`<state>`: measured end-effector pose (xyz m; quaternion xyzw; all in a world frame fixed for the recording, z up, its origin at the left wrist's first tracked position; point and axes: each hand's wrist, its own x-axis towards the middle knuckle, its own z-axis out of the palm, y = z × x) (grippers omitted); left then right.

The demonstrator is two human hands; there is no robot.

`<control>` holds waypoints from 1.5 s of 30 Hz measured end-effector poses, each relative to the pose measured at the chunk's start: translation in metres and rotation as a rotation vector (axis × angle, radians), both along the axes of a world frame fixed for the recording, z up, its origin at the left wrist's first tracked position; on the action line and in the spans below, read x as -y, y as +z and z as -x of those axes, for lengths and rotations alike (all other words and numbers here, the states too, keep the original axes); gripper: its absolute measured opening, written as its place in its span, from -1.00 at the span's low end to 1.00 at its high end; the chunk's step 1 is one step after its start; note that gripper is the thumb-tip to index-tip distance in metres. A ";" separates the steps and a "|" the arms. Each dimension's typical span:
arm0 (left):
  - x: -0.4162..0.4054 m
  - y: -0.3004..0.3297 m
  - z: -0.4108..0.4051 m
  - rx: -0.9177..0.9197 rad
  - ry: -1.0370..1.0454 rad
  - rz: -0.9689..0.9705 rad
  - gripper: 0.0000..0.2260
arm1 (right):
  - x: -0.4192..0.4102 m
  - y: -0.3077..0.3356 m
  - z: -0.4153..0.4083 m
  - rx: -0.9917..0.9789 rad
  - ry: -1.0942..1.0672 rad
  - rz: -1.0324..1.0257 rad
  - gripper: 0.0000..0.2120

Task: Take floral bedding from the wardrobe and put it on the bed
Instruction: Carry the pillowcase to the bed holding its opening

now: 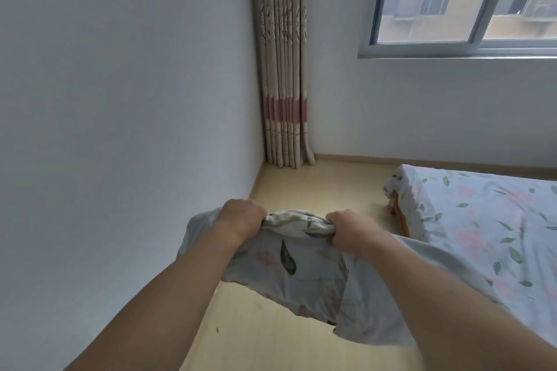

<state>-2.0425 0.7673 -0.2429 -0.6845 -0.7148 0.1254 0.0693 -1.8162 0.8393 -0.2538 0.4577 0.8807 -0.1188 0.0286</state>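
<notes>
The floral bedding (289, 268), a pale cloth printed with green leaves and pink flowers, hangs in the air over the floor (271, 337), held up in front of the person between both outstretched arms. Its top edge is bunched into a thick roll that runs from one fist to the other. The left hand (241, 215) has its fingers curled tight round the left end of that roll, knuckles up, with a loose flap of the cloth spilling out beyond the wrist toward the wall (120, 129). The right hand (349, 229) clenches the right end of the roll in the same way. Below the hands the cloth drops in loose folds, and a plainer, greyish part of it trails under the right forearm toward the bed (482, 220); whether it touches the bed there is hard to tell.

The bed stands to the right, already covered with a sheet in a matching leaf-and-flower print, and a wooden corner of its frame shows under the sheet's edge. Beyond it, a gathered beige curtain (283, 69) with red bands hangs in the room's corner, reaching the floor. A window (467, 0) is set in the far wall above the bed, with a yellowish building seen through it
</notes>
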 end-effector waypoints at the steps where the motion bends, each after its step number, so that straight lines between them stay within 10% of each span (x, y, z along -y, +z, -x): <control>1: -0.019 0.001 0.010 0.005 -0.015 -0.004 -0.75 | -0.017 0.000 0.009 0.003 -0.013 -0.001 -0.91; 45: -0.913 0.011 0.142 0.054 -0.280 0.001 -0.78 | -0.849 0.002 0.122 -0.024 -0.304 -0.056 -0.78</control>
